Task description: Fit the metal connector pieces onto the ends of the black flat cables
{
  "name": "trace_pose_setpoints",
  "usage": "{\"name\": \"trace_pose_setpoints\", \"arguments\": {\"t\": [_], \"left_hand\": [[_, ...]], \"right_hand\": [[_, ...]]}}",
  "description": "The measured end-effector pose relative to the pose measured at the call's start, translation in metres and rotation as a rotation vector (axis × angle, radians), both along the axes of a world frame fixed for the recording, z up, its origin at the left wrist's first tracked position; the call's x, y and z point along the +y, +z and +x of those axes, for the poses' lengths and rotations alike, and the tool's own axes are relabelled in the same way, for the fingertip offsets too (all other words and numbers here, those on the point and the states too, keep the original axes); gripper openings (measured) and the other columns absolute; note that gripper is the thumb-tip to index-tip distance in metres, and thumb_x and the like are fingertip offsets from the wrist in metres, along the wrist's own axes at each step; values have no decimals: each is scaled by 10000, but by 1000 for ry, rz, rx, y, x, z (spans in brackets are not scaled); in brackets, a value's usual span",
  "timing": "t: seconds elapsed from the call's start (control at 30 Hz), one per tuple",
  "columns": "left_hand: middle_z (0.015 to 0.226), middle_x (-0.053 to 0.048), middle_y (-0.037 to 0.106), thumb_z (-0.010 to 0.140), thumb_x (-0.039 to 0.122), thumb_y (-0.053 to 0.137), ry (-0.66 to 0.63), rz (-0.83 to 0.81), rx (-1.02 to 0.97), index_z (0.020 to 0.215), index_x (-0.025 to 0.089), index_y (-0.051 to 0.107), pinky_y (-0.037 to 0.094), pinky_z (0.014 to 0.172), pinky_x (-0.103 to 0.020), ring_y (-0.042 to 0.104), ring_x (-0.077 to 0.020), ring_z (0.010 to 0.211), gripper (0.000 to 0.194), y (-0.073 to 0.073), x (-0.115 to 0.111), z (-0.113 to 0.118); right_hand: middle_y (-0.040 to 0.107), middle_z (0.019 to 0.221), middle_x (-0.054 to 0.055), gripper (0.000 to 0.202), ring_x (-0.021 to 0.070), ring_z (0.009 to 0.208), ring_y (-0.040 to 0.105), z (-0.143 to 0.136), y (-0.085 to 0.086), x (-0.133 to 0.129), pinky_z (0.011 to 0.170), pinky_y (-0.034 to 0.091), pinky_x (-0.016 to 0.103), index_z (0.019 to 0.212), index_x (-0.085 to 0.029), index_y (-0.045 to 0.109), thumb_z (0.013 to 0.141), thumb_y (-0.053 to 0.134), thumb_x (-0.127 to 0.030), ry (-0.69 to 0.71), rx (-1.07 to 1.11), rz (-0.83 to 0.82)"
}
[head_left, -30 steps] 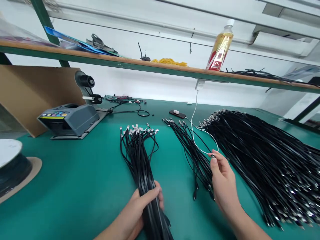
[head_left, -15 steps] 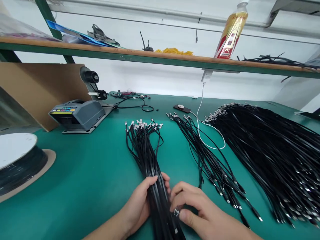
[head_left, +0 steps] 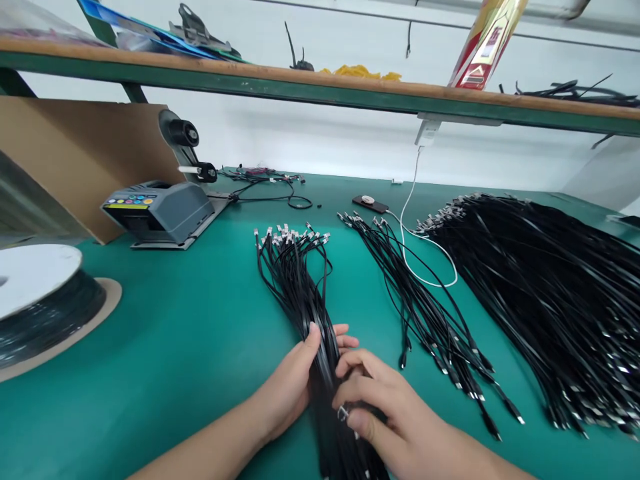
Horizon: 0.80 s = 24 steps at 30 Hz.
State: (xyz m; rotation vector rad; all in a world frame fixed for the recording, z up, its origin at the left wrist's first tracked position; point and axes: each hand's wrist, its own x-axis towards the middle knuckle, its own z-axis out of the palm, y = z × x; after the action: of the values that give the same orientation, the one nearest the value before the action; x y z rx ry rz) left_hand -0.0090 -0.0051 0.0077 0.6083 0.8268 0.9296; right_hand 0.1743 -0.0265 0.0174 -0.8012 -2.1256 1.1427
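A bundle of black cables [head_left: 295, 287] lies lengthwise in front of me, its silvery plugs fanned out at the far end. My left hand [head_left: 300, 377] is around the middle of the bundle, thumb on top and fingertips showing past its right side. At the bundle's near part, my right hand [head_left: 383, 407] is curled closed with a small metal plug [head_left: 343, 413] at its thumb and forefinger. Blur hides which cable that plug belongs to. To the right lies a smaller loose group of black cables [head_left: 415, 293].
A large pile of black cables [head_left: 540, 287] covers the right side. At left stand a grey tape dispenser [head_left: 165, 210] and a cable spool [head_left: 45, 300]. A white cord [head_left: 407, 247] runs to a dark device [head_left: 370, 203]. Overhead, a shelf [head_left: 300, 87] crosses the bench.
The view has tipped slightly down, so shelf and bench appear higher. My left hand's fingers reach out farther past the bundle; the right hand stays close beside it, still closed.
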Motion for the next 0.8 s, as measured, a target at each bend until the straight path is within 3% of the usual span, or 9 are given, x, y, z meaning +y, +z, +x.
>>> {"name": "trace_pose_setpoints", "arguments": {"t": [0.13, 0.23, 0.33, 0.47, 0.57, 0.67, 0.8], "left_hand": [[1178, -134, 715, 888, 681, 510, -15, 45, -14, 1213, 162, 650, 501, 997, -467, 638, -304, 1127, 628, -11, 1, -1], [1142, -113, 731, 808, 740, 567, -36, 50, -28, 1190, 174, 664, 494, 1005, -456, 645, -302, 1113, 690, -16, 1, -2], [1073, -87, 744, 800, 752, 562, -52, 22, -45, 1096, 179, 701, 491, 1005, -412, 657, -266, 1063, 660, -15, 1, -3], [918, -56, 721, 882, 588, 621, -40, -47, -24, 949, 171, 698, 528, 874, -348, 670, -206, 895, 430, -9, 1, -4], [821, -4, 663, 860, 406, 734, 19, -111, -43, 908, 186, 659, 530, 790, -330, 644, -165, 785, 238, -6, 1, -5], [760, 20, 626, 819, 315, 788, 52, -108, -86, 954, 198, 639, 504, 695, -305, 599, -141, 696, 232, -9, 2, -8], [623, 32, 570, 843, 309, 765, 52, -83, -99, 949, 187, 638, 433, 633, -256, 545, -116, 612, 206, -15, 3, -10]], "right_hand": [[599, 1090, 79, 232, 200, 1027, 570, -3, -6, 3, 955, 475, 349, 975, -211, 684, 993, 535, -388, -40, 130, -134], [626, 1008, 74, 354, 217, 1021, 572, -4, -10, 8, 1030, 410, 389, 946, -211, 706, 957, 564, -534, -73, 229, -227], [628, 926, 49, 364, 210, 986, 571, -2, -12, 13, 1110, 311, 414, 923, -218, 721, 923, 610, -564, -54, 314, -324], [550, 923, 23, 274, 159, 867, 519, 8, -14, 16, 912, 409, 307, 938, -240, 731, 926, 641, -498, -115, 450, -442], [494, 956, 13, 222, 133, 805, 495, 17, -14, 20, 770, 407, 260, 961, -253, 718, 934, 636, -458, -216, 627, -495], [471, 996, 14, 215, 126, 797, 498, 22, -14, 24, 763, 402, 259, 973, -254, 712, 930, 638, -451, -261, 717, -526], [475, 995, 16, 225, 118, 781, 493, 21, -14, 25, 742, 384, 253, 959, -240, 714, 928, 643, -451, -243, 683, -535]]}}
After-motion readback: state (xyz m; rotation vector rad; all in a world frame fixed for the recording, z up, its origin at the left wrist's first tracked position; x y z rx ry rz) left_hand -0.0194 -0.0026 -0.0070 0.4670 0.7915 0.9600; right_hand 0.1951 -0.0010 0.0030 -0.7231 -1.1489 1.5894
